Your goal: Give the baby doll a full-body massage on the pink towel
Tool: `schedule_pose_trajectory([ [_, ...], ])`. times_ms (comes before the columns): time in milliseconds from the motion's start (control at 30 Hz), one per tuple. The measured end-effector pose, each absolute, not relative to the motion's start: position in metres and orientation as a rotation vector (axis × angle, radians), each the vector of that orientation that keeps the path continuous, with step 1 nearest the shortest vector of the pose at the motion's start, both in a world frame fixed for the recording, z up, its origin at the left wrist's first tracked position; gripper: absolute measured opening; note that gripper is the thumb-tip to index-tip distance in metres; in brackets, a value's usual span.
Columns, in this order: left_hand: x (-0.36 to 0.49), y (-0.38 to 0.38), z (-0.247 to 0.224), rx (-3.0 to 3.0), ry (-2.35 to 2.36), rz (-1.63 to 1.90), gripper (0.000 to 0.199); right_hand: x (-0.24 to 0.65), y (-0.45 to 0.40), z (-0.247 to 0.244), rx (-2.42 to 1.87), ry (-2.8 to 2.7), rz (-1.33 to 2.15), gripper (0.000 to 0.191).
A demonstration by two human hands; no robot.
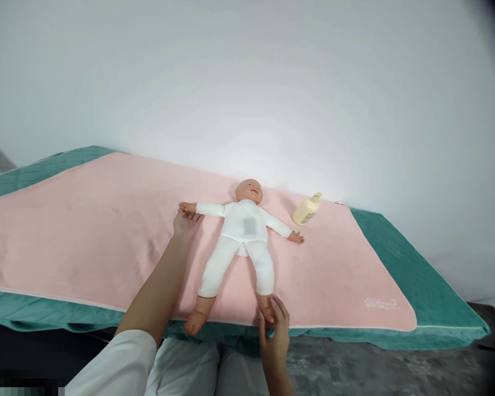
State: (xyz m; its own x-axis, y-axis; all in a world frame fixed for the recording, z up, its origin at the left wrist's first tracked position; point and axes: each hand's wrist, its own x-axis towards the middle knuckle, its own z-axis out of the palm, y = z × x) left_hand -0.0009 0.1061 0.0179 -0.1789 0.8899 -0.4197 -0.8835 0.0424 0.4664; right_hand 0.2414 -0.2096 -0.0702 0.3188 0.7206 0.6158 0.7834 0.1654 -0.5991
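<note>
A baby doll (pixel 244 223) in a white suit lies on its back with its arms spread and its bare feet toward me. My left hand (pixel 185 223) is at the doll's hand on the left, with the fingers curled under its wrist; the thumb is hard to make out. At the near edge, my right hand (pixel 275 333) holds the doll's right-side foot (pixel 266 308) between the thumb and fingers. To the right of the doll, a pale yellow pump bottle (pixel 306 210) stands near its outstretched hand.
A pink mat (pixel 334 275) lies under the doll, over a green quilted cover (pixel 441 302) on the table. Behind it rises a white wall (pixel 247 82). My legs (pixel 190 368) are close to the front edge, above a grey floor (pixel 375 368).
</note>
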Motion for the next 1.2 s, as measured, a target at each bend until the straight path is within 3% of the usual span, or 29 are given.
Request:
schedule_pose_trajectory([
  [333,-0.002,0.103,0.013,0.27,0.85,1.63,0.028,0.234,-0.214,-0.062,-1.52,-1.27,-0.011,0.042],
  [700,0.026,0.069,0.039,0.878,0.708,1.876,0.027,0.241,-0.198,-0.004,-1.328,-1.151,0.021,0.043],
  [933,0.039,0.043,0.039,1.27,0.83,1.664,0.041,0.249,-0.177,0.033,-1.384,-1.21,0.042,0.043],
  [1200,0.047,0.042,0.035,1.591,0.692,1.475,0.04,0.251,-0.154,0.049,-1.409,-1.35,-0.076,0.041],
])
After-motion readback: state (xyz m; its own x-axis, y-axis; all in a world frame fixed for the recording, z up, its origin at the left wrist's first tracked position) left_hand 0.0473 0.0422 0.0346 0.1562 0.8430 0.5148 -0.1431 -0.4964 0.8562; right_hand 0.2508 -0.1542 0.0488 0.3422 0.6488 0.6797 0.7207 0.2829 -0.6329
